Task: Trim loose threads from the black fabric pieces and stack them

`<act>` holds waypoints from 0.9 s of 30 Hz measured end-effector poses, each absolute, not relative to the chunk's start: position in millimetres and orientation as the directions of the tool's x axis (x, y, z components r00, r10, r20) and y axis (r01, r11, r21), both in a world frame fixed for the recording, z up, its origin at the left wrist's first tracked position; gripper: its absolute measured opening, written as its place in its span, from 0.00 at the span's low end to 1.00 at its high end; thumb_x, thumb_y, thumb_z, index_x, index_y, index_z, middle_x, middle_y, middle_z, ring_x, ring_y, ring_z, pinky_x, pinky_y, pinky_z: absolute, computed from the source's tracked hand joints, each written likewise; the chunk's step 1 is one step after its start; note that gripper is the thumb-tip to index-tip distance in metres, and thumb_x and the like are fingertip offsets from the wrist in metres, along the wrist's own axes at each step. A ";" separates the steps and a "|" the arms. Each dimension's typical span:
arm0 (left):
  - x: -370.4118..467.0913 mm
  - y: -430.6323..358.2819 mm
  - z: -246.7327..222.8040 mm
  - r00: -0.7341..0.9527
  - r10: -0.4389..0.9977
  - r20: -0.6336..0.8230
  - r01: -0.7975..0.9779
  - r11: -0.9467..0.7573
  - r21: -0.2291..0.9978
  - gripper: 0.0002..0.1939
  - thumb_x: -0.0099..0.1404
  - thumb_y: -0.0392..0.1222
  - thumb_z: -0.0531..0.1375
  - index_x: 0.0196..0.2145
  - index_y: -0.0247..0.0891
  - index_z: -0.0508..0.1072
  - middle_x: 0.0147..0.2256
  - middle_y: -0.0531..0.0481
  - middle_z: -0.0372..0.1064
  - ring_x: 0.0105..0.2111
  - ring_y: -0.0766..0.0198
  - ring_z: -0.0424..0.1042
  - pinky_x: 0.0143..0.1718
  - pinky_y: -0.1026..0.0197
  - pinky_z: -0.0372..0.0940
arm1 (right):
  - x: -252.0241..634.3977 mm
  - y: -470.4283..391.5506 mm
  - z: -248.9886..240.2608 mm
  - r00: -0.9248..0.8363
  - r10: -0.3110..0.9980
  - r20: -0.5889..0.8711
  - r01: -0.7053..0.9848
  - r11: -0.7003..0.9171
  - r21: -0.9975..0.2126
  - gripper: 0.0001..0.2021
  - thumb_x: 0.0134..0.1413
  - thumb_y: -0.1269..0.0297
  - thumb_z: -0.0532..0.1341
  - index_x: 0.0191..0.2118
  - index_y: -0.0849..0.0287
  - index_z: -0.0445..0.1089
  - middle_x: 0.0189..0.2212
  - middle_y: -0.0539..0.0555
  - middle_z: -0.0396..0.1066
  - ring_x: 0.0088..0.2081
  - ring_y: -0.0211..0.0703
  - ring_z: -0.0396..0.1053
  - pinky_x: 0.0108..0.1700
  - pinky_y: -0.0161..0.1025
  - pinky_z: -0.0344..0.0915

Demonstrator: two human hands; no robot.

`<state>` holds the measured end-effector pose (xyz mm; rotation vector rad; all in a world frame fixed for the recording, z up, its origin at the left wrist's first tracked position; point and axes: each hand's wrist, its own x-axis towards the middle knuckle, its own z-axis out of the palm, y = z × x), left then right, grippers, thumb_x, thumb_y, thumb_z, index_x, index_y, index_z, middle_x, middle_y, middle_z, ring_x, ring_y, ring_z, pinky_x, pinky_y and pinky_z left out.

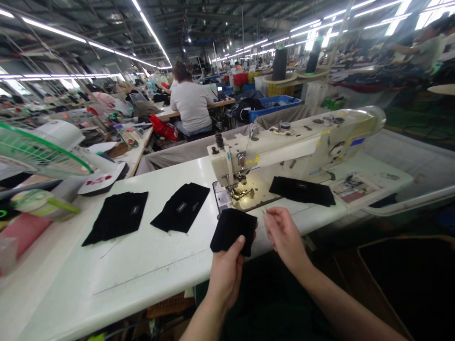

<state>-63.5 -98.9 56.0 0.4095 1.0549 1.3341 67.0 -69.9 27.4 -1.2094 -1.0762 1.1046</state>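
The left hand (225, 270) pinches a black cloth (230, 229) between thumb and fingers at the front edge of the table (149, 258), before the sewing machine (277, 149). Beside it, the right hand (284, 232) pinches a thin thing (264, 211) too small to identify.

The left-hand grip (226, 271) holds a black fabric piece (231, 230) near the sewing machine (305, 129); the right-hand grip (284, 233) pinches a tiny item (265, 210). Three tagged pieces (180, 209) lie on the tabletop (156, 253).
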 end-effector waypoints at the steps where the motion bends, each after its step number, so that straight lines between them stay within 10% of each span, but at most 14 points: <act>1: -63.7 -98.4 55.8 -0.093 0.920 -0.382 -0.597 0.256 0.760 0.27 0.53 0.36 0.69 0.51 0.31 0.73 0.44 0.36 0.78 0.48 0.47 0.75 0.51 0.50 0.68 | 68.4 -69.7 29.3 0.151 0.988 0.043 -0.036 0.049 -0.998 0.16 0.60 0.49 0.59 0.43 0.56 0.62 0.27 0.48 0.69 0.25 0.38 0.66 0.24 0.34 0.61; 14: -66.3 -102.7 50.8 -0.141 0.895 -0.423 -0.524 0.295 0.799 0.29 0.52 0.35 0.70 0.53 0.34 0.71 0.46 0.39 0.77 0.49 0.50 0.75 0.52 0.52 0.68 | 84.0 -67.6 29.4 -0.130 0.905 0.406 0.619 0.394 -0.680 0.06 0.59 0.67 0.56 0.40 0.57 0.68 0.31 0.52 0.76 0.31 0.43 0.74 0.33 0.37 0.65; 27: -67.2 -97.0 60.3 0.006 0.921 -0.389 -0.546 0.329 0.770 0.20 0.53 0.31 0.68 0.44 0.27 0.75 0.42 0.35 0.78 0.45 0.46 0.77 0.51 0.50 0.70 | 82.4 -66.8 35.9 0.159 0.975 0.153 0.145 0.130 -0.981 0.12 0.65 0.52 0.51 0.36 0.55 0.59 0.20 0.44 0.58 0.20 0.36 0.58 0.22 0.33 0.56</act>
